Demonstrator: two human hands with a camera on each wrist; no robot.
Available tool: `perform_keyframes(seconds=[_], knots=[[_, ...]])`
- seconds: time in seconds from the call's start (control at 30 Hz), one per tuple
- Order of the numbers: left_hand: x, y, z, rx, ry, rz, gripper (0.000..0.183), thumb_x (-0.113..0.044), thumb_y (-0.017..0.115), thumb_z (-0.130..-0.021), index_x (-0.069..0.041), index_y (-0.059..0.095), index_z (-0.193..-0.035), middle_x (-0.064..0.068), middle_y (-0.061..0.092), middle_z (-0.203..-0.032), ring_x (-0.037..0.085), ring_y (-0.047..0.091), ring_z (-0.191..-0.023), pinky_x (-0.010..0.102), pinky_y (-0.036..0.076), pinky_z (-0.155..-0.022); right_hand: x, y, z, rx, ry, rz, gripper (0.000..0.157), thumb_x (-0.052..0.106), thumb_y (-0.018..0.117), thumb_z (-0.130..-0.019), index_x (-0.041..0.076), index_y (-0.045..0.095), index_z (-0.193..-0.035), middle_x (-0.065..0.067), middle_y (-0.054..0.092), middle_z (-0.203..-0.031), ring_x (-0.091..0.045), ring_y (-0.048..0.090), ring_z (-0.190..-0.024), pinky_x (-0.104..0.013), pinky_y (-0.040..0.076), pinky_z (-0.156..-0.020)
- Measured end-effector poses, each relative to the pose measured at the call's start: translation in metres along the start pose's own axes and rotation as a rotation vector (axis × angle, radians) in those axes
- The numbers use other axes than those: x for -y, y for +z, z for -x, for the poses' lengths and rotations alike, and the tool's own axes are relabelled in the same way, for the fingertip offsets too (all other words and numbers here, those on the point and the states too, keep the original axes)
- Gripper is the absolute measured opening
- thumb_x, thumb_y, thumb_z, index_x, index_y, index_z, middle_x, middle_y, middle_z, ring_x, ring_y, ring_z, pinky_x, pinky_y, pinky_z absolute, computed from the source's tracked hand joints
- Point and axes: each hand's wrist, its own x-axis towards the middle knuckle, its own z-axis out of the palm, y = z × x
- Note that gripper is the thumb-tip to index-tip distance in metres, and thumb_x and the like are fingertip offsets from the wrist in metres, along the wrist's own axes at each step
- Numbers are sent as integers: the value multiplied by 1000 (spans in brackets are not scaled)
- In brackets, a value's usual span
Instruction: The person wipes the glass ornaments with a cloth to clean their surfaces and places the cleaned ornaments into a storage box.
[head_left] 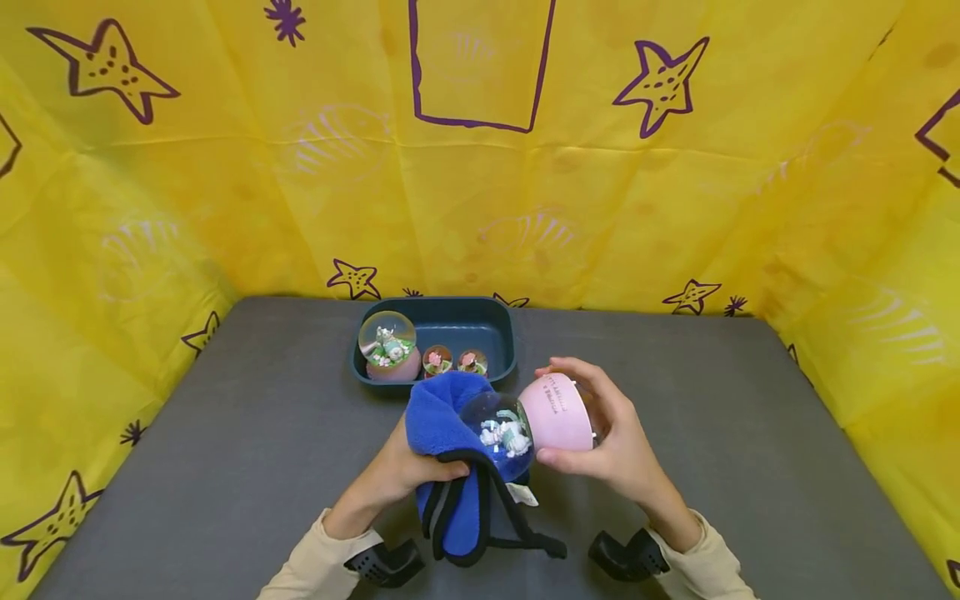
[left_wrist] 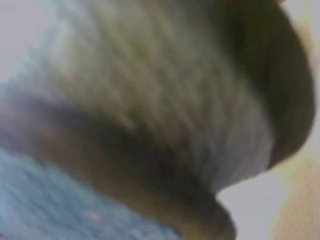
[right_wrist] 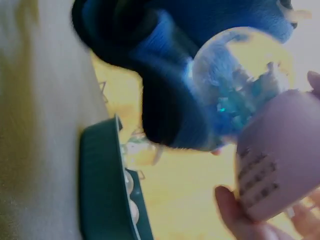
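My right hand (head_left: 618, 433) grips the pink base of a snow globe (head_left: 557, 412), thumb below and fingers over the top. The globe lies on its side, its clear dome pointing left, with white and teal figures inside. A blue cloth (head_left: 446, 417) with black edging is held in my left hand (head_left: 412, 462), thumb pressed over its front. The cloth wraps against the dome's left side. In the right wrist view the pink base (right_wrist: 285, 150) shows rows of dark lettering, and the blue cloth (right_wrist: 175, 85) lies behind the dome. Close, blurred cloth (left_wrist: 150, 90) fills most of the left wrist view.
Behind the hands, a dark teal tray (head_left: 480, 312) stands on the grey table (head_left: 247, 433). In it are another snow globe (head_left: 390, 346) with a pink base and two small globes, one a mini globe (head_left: 472, 363). Yellow patterned fabric (head_left: 480, 208) surrounds the table.
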Motion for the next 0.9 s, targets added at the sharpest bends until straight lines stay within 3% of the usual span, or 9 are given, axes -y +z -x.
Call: perform_keyframes(seconds=[0.07,0.17,0.3,0.47,0.67,0.73,0.83,0.9], knots=[[0,0,-2,-41,27,-94,78,-21,86,-76,11,45,-133,-14,61,-124,5,58,-109,23,46,-100,1,-1,0,6,101,18,83,-11,81,-69,4,45,-143,-8,60,-129,-16,68,-95,-34,61,-65],[0,-1,-4,-80,52,-204,78,-14,89,-71,9,48,-133,-10,62,-125,5,60,-109,24,48,-99,1,-1,0,12,226,53,78,-3,81,-74,13,48,-143,-7,60,-125,-19,68,-86,-36,61,-64],[1,-3,-4,-98,118,-269,75,-13,89,-71,6,51,-132,-9,62,-127,5,60,-110,23,48,-99,2,-2,0,15,319,94,75,4,84,-74,21,51,-139,-11,57,-124,-25,67,-82,-38,61,-64],[2,-4,-4,-99,247,-274,67,-20,84,-78,9,52,-129,-13,60,-130,4,59,-113,20,45,-102,2,-4,-1,74,346,96,84,7,83,-76,25,43,-148,-13,56,-125,-24,64,-89,-35,61,-69],[0,-1,-6,-86,343,-251,53,2,77,-79,6,58,-128,-5,64,-131,9,62,-120,23,46,-106,-2,-3,-2,108,327,54,74,3,79,-79,15,46,-143,-14,56,-126,-18,63,-90,-33,60,-70],[-1,0,-6,-93,338,-247,50,4,76,-79,6,60,-126,-5,66,-130,9,63,-119,23,46,-105,-4,-3,-1,106,331,28,70,2,79,-78,12,46,-140,-13,55,-124,-18,63,-89,-34,59,-68],[-3,0,-5,-104,281,-243,49,2,78,-79,3,60,-125,-9,66,-128,7,64,-117,21,47,-103,-5,-3,0,92,336,5,69,0,79,-77,9,46,-137,-10,56,-119,-19,63,-86,-35,59,-66],[-3,-1,-5,-80,242,-248,53,0,80,-77,2,59,-126,-5,67,-129,7,63,-118,21,46,-104,-5,-2,0,76,330,12,69,0,80,-75,8,47,-136,-10,57,-117,-19,64,-83,-35,59,-64]])
